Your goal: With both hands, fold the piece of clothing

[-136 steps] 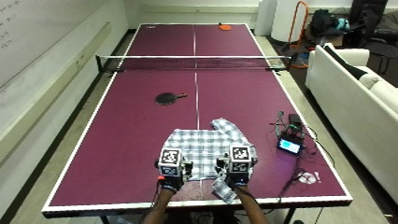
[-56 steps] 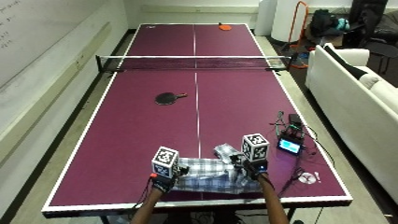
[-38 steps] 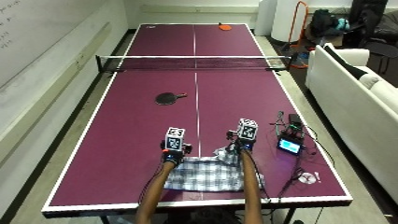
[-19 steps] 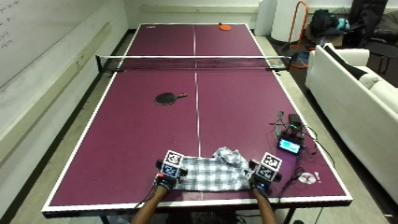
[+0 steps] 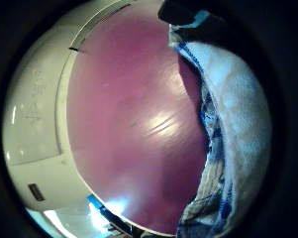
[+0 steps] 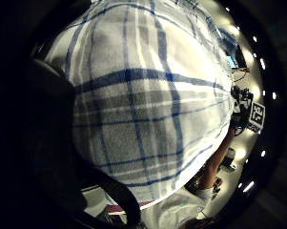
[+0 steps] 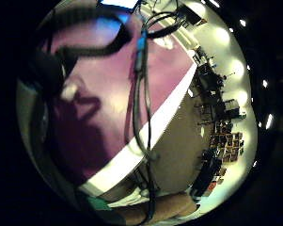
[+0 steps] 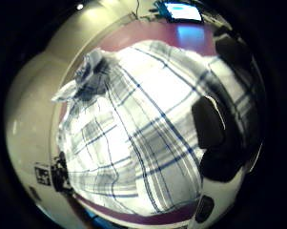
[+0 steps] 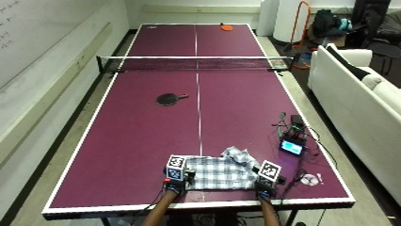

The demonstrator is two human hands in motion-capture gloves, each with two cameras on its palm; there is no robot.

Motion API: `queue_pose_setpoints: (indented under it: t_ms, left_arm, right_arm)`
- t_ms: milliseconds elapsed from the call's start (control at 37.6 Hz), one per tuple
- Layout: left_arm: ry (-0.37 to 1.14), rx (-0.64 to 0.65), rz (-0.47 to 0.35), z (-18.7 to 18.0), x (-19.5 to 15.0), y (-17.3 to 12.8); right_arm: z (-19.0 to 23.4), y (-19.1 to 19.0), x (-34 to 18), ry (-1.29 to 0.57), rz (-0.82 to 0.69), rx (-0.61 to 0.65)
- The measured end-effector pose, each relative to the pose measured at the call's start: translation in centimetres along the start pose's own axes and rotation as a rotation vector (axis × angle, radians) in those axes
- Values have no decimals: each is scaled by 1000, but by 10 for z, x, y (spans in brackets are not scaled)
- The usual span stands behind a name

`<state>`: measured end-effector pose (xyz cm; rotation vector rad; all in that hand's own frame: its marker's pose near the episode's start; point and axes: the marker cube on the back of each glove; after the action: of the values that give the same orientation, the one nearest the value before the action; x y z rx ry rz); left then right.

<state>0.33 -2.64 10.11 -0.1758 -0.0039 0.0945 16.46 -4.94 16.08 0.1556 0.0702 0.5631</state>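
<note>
A blue-and-white plaid piece of clothing (image 9: 216, 172) lies folded into a small wide rectangle near the front edge of the purple table (image 9: 200, 122); a bunched part sticks up at its far right corner. My left hand (image 9: 173, 184) is at its left end and my right hand (image 9: 264, 188) at its right end. In the right thumb side palm view the plaid cloth (image 8: 133, 133) spreads under the palm, and black fingers (image 8: 210, 125) curl onto its edge. In the left thumb side palm view the cloth (image 6: 148, 105) fills the picture beside a dark finger.
A black paddle (image 9: 168, 99) lies mid-table and the net (image 9: 196, 62) crosses beyond it. At the right edge, close to my right hand, sit a small device with a lit screen (image 9: 292, 147), its cables and a white disc (image 9: 308, 179). A white sofa (image 9: 357, 84) stands right of the table.
The clothing went from a larger spread to a smaller folded rectangle. Both hands reached forward over it a second ago, then drew back to its two ends near the front edge.
</note>
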Motion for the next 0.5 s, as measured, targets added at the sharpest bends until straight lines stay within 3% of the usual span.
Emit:
queue_pose_setpoints:
  t_ms: [133, 239, 346, 505]
  left_arm:
    - [-4, -61, 9, -1, 20, -5]
    - [5, -64, 37, -6, 31, -14]
    - [38, -34, 47, -23, 32, -21]
    - [97, 73, -81, -59, -10, -25]
  right_arm:
    - [-60, -15, 16, -127, 54, -133]
    - [-84, -51, -2, -340, 4, -83]
    - [-137, -55, -44, -443, -105, -39]
    - [-175, -22, -155, -407, -395, 16]
